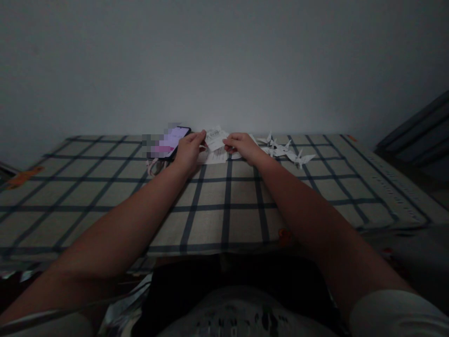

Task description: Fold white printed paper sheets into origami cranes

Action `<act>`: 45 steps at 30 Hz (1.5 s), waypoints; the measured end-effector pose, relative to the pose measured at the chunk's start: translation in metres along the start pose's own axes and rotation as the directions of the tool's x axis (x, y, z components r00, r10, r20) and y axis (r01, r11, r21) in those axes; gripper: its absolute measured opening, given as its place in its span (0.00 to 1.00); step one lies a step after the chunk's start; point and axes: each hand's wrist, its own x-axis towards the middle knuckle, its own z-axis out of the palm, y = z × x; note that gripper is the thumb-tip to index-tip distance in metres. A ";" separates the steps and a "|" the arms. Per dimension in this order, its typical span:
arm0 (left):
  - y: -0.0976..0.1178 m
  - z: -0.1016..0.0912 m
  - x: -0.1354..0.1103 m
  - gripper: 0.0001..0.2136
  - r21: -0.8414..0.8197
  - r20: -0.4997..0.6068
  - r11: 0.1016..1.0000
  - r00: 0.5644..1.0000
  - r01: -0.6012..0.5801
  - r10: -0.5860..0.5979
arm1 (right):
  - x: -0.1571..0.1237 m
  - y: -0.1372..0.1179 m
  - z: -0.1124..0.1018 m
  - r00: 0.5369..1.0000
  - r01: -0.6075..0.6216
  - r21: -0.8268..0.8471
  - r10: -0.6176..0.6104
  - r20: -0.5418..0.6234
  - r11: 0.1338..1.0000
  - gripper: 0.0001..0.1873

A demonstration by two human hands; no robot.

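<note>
A small white sheet of paper (215,139) with printed marks is held up between my two hands, tilted toward me. My left hand (190,149) pinches its left edge between thumb and fingers. On the opposite side, my right hand (242,144) grips the lower right edge with its fingertips. Beneath it, another printed paper (218,156) lies flat on the cloth. Several folded white paper cranes (280,148) sit just right of my right hand. The light is dim, so the print cannot be read.
A phone (171,142) with a lit screen leans left of my left hand, partly pixelated, with a pale looped cord (151,167) below it. A checked tablecloth (210,210) covers the table. Behind rises a plain wall (224,65). A dark slatted object (417,126) stands at the right.
</note>
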 end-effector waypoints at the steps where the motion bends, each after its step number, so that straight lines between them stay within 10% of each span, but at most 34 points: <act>1: -0.001 -0.001 0.001 0.17 0.015 -0.005 1.000 1.000 -0.012 0.012 | -0.001 -0.001 0.000 1.000 -0.018 0.003 0.018 0.010 1.000 0.12; 12: 0.005 -0.001 -0.006 0.18 0.264 0.104 0.963 0.994 -0.059 0.033 | -0.003 -0.003 0.002 0.999 0.028 -0.019 -0.029 -0.033 0.999 0.13; 45: 0.008 0.003 -0.014 0.14 0.141 0.196 0.987 0.980 -0.073 0.044 | -0.003 -0.002 0.006 0.998 0.065 0.053 -0.065 0.012 0.996 0.06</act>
